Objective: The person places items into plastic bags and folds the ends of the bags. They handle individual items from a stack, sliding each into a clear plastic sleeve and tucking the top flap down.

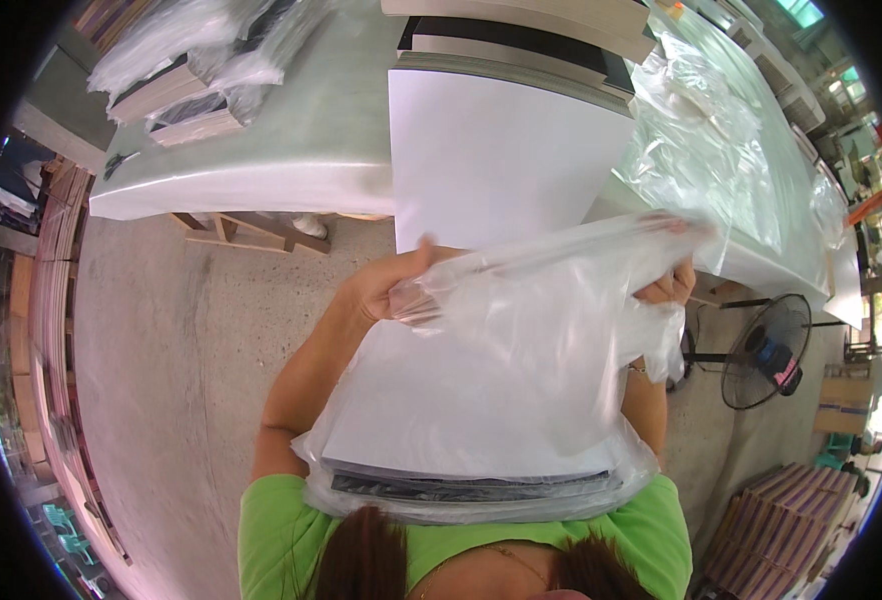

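Observation:
A clear plastic bag (551, 310) is stretched out in front of my chest, its far edge raised and blurred by motion. Inside it lies a stack of white sheets (461, 410) with dark layers along the near edge, close against my body. My left hand (386, 285) is closed on the bag's left side, the thumb pointing up. On the other side my right hand (669, 285) grips gathered plastic, its fingers curled and partly covered by the film. Just beyond the bag, a large white sheet (501, 140) hangs over the table edge below a pile of black and cream boards (521, 50).
Bagged stacks (196, 100) and small scissors (119, 163) lie on the left of the covered table (311, 150). Loose plastic film (706, 130) spreads over its right side. A black fan (766, 352) stands at the right, with stacked boards (786, 525) on the floor.

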Available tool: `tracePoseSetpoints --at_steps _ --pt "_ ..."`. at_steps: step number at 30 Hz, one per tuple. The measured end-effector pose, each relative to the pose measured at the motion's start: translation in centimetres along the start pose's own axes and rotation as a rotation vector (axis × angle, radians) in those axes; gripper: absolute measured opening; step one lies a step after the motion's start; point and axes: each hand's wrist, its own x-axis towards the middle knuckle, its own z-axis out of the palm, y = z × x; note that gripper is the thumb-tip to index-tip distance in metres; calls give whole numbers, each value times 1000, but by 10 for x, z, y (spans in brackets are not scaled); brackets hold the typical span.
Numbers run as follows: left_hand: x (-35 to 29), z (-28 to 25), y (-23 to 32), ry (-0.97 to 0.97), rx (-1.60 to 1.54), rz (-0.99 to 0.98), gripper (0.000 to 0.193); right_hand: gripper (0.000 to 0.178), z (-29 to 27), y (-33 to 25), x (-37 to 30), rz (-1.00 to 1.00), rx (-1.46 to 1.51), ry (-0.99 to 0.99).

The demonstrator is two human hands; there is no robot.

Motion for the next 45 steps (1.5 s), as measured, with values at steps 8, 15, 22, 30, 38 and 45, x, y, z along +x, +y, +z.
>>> tracePoseSetpoints --at_steps 8,15,22,30,38,45 --pt "-7 -25 28 3 -371 677 48 55 -72 40 -81 579 -191 730" --pt "6 -36 -1 -147 -415 397 58 51 -53 10 -38 -122 50 157" --pt "-35 -110 -74 106 -26 383 72 57 -5 6 -7 68 416 -57" --pt "-57 -43 25 285 329 444 62 62 14 -10 -3 37 -547 655" --pt "10 -24 76 944 1169 1016 21 45 -11 5 51 -685 -1586 856" --pt "14 14 93 973 1713 1057 69 52 -10 -14 81 -704 -1895 648"
